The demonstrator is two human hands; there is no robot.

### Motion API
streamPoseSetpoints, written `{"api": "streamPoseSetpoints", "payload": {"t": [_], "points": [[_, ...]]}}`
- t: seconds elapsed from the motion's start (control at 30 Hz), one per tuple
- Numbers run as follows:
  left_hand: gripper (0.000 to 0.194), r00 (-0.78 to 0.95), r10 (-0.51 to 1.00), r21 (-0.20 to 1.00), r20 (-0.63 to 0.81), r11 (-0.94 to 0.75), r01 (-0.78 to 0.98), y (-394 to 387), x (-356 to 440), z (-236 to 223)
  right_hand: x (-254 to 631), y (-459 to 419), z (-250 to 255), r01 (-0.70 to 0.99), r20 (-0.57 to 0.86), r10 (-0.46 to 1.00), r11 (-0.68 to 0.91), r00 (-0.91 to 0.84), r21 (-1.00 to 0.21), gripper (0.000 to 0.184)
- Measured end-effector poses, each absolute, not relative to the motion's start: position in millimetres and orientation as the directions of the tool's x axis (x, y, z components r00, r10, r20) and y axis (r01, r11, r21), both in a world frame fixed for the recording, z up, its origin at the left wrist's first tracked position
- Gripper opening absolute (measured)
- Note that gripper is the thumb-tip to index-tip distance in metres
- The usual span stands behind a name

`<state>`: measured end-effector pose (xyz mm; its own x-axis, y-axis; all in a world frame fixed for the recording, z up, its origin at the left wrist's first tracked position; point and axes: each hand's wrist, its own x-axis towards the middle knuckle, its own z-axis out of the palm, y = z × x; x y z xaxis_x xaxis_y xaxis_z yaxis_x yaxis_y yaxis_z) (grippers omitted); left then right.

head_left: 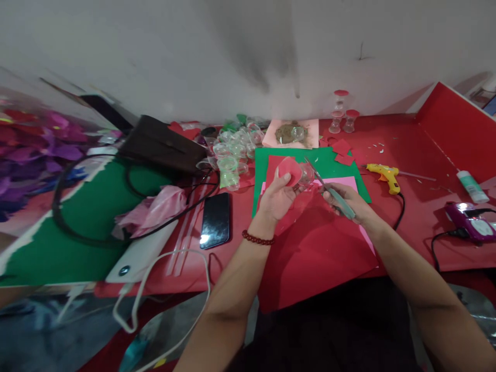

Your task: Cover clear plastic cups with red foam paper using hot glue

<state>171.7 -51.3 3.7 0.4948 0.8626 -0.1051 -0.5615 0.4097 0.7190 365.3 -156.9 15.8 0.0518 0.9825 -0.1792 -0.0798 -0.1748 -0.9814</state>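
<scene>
My left hand grips a clear plastic cup piece with a round red paper on its near end. It looks like the hourglass-shaped cup pieces with red tops standing at the back. In my right hand is a pair of scissors with grey-green handles. The blades point up and left, close beside the clear cup; whether they touch the red paper I cannot tell. Beneath both hands lie red paper sheets, a pink sheet and a green sheet.
Clear plastic cups are heaped at back left, near a pink paper bearing brown grains. A yellow glue gun, a bottle and a purple power box are on the right. A phone and cables lie left.
</scene>
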Motion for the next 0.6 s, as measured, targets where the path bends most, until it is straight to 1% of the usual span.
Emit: {"api": "streamPoseSetpoints", "payload": {"t": [0.07, 0.1, 0.2, 0.3, 0.43, 0.53, 0.6], "points": [[0.019, 0.492, 0.866, 0.719, -0.089, 0.398, -0.57, -52, 171, 5, 366, -157, 17, -0.071, -0.192, 0.979, -0.188, 0.062, -0.98, 0.063], [0.025, 0.492, 0.867, 0.722, -0.074, 0.387, -0.574, -52, 171, 5, 367, -157, 17, -0.062, -0.194, 0.979, -0.19, 0.067, -0.98, 0.063], [0.056, 0.501, 0.865, 0.734, -0.04, 0.366, -0.573, -53, 169, 10, 369, -158, 16, -0.021, -0.184, 0.981, -0.183, 0.068, -0.983, 0.06], [0.077, 0.514, 0.857, 0.74, -0.023, 0.36, -0.568, -54, 167, 16, 372, -158, 15, 0.015, -0.177, 0.983, -0.178, 0.056, -0.984, 0.055], [0.095, 0.531, 0.847, 0.766, 0.017, 0.33, -0.551, -53, 162, 23, 379, -161, 21, 0.071, -0.196, 0.98, -0.198, 0.045, -0.978, 0.055], [0.104, 0.548, 0.836, 0.794, 0.03, 0.314, -0.521, -51, 155, 26, 385, -164, 28, 0.118, -0.206, 0.978, -0.206, 0.012, -0.971, 0.058], [0.107, 0.565, 0.825, 0.81, 0.027, 0.313, -0.496, -49, 150, 26, 388, -165, 31, 0.151, -0.208, 0.978, -0.205, -0.001, -0.967, 0.056]]}}
